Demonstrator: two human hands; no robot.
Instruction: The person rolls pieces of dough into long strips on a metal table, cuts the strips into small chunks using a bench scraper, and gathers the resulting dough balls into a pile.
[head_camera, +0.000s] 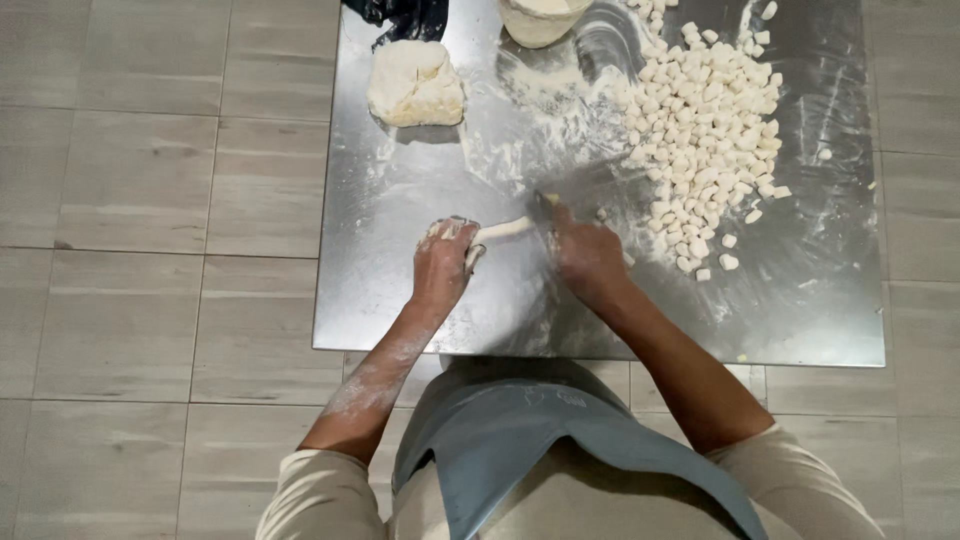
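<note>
A thin rope of pale dough (505, 229) lies on the floured steel table (400, 310). My left hand (445, 258) grips its left end, fingers curled around it. My right hand (585, 252) holds a small dark-bladed cutter (545, 203) at the rope's right end, blade down on the dough. Both hands and my left forearm are dusted with flour.
A heap of several small cut dough pieces (705, 130) covers the table's right half. A large dough lump (415, 85) sits at the back left, beside a dark cloth (400, 15). A pale bowl (540, 20) stands at the back middle. Grey floor tiles (150, 250) surround the table.
</note>
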